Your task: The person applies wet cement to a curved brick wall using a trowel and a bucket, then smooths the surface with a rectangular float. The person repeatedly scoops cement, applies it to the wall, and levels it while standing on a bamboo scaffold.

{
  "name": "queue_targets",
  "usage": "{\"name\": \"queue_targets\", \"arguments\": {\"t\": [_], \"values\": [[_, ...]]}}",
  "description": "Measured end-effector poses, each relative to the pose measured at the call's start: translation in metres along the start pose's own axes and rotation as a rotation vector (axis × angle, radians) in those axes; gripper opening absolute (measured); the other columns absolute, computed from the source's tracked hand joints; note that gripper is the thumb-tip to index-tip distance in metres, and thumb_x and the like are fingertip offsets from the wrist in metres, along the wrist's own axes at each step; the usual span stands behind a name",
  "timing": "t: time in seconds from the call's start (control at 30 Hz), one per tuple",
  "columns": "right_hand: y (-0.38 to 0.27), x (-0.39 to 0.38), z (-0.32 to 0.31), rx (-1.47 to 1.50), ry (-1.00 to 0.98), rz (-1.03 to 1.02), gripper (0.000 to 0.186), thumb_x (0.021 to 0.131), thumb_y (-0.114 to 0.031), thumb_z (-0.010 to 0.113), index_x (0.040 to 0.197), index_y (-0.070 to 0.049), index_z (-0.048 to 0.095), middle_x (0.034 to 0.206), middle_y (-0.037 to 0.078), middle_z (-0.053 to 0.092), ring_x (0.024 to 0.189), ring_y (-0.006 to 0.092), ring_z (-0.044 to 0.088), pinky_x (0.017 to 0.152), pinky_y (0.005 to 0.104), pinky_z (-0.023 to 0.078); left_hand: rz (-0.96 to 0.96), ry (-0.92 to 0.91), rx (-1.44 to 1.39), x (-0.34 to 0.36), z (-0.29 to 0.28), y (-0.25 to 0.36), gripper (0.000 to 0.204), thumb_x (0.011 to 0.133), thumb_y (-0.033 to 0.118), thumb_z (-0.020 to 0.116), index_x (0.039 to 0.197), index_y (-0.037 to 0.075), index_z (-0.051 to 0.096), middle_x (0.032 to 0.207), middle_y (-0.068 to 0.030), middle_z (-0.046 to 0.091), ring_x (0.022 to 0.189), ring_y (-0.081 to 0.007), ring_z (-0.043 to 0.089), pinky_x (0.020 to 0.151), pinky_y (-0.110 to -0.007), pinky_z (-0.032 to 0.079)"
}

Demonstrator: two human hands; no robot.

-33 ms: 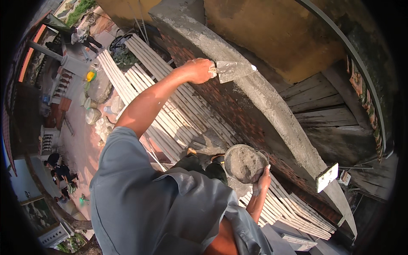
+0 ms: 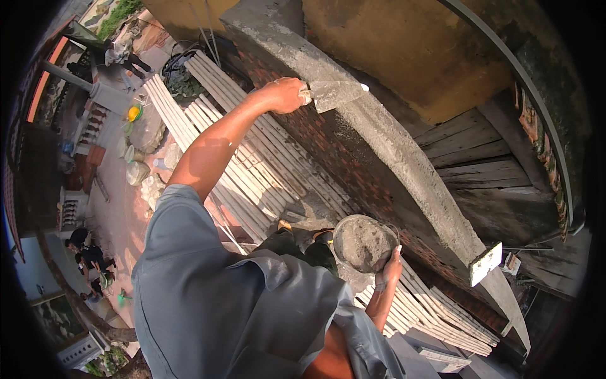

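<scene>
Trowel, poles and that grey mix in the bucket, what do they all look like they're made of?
Trowel: probably metal, a thin flat blade, dull grey with a bright glint at the tip.
Poles: perhaps bamboo or wood, pale, long and slender, though painted metal can't be ruled out.
Grey mix: likely mortar or cement, matte, with a rough, lumpy surface.

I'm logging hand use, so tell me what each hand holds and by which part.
The left hand holds a trowel by its handle; the right hand holds a bucket of grey mix at its rim.
</scene>
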State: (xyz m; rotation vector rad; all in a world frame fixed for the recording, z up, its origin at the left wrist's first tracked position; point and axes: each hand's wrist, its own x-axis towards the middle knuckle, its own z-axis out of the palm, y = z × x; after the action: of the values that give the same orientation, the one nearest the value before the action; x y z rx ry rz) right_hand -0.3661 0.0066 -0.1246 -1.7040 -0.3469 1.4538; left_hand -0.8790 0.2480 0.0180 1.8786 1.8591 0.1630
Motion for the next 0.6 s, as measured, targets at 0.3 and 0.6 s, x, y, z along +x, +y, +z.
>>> {"name": "queue_targets", "arguments": {"t": [0.3,0.6], "values": [[0.007,-0.004,0.001,-0.05,-0.002,-0.016,0.043,0.111,-0.037,0.049,0.075,-0.013,0.053,0.059,0.002,0.049,0.043,0.0161,0.044,0.042,0.0335,0.035,-0.547,0.333,0.218,0.096,-0.104,-0.197,0.042,0.098,0.028,0.063,0.121,-0.007,0.07,0.124,-0.0281,0.07,0.112,-0.0453,0.069,0.098,-0.05,0.053],[0.021,-0.003,0.001,-0.314,0.148,-0.094,0.06,0.108,-0.044,0.054,0.064,-0.004,0.059,0.052,0.002,0.049,0.045,0.0153,0.046,0.045,0.0361,0.034,-0.449,0.131,-0.733,0.082,-0.046,-0.198,0.034,0.108,0.038,0.048,0.106,0.009,0.065,0.076,-0.0026,0.06,0.058,-0.0164,0.056,0.05,-0.035,0.047]]}}
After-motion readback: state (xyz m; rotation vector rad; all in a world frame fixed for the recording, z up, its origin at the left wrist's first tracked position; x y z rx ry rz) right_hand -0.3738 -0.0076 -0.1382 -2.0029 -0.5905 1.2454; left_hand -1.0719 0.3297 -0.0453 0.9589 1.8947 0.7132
